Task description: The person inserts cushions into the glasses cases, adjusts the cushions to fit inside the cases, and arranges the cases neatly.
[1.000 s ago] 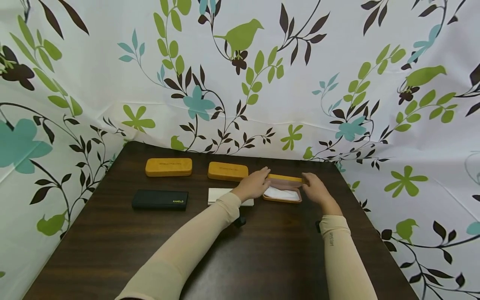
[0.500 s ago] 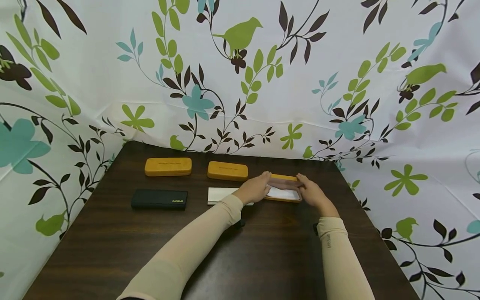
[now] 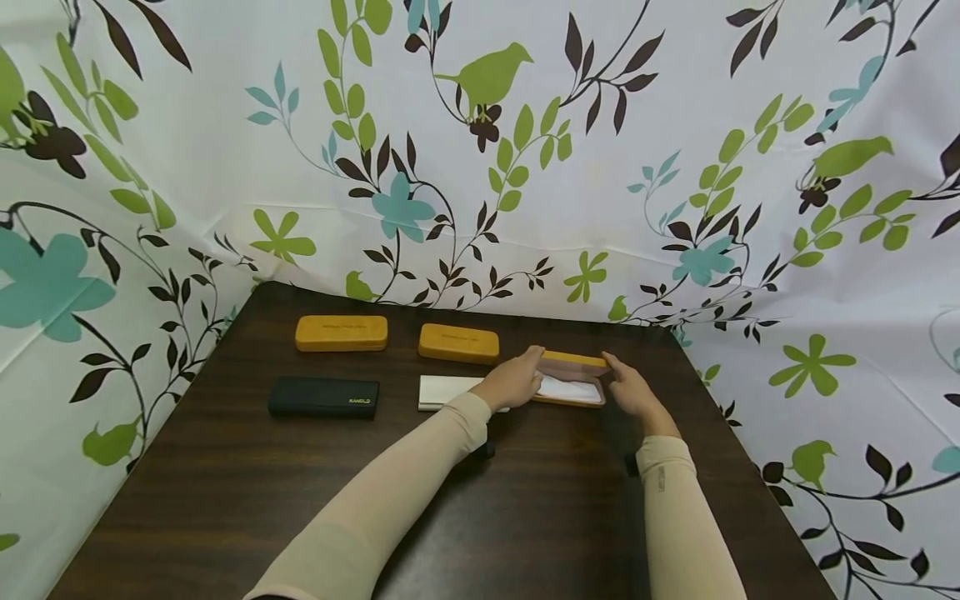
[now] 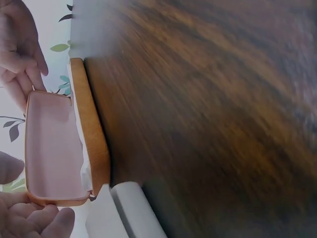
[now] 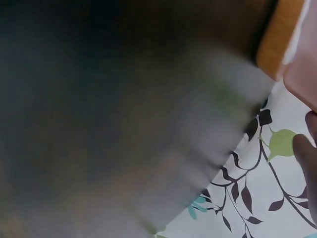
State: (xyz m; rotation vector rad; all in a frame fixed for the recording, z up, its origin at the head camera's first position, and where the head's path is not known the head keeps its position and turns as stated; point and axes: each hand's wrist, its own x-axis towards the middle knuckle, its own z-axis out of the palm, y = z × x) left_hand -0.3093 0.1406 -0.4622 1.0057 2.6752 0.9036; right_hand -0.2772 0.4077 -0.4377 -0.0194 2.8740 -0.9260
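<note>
An open orange glasses case (image 3: 572, 358) with pink lining stands at the right of the table, a folded white cloth (image 3: 567, 388) in its base. My left hand (image 3: 512, 382) holds the left end of the raised lid. In the left wrist view its curled fingers (image 4: 47, 218) are at the lid's near end. My right hand (image 3: 630, 390) has its fingertips at the lid's right end. In the right wrist view only part of this hand (image 5: 309, 163) shows, beside the pink lid (image 5: 303, 79). Beneath my left wrist lies a white case (image 3: 444, 392), partly covered.
Two shut orange cases, one at the back left (image 3: 341, 333) and one at the back middle (image 3: 459, 343), rest on the dark wooden table (image 3: 300, 492). A black case (image 3: 324, 397) with gold lettering lies in front on the left. Patterned fabric (image 3: 480, 200) hangs behind.
My right hand first moves inward along the lid's right end, then slightly back outward. My left hand stays at the left end. The lid remains raised, and the head view has shifted slightly.
</note>
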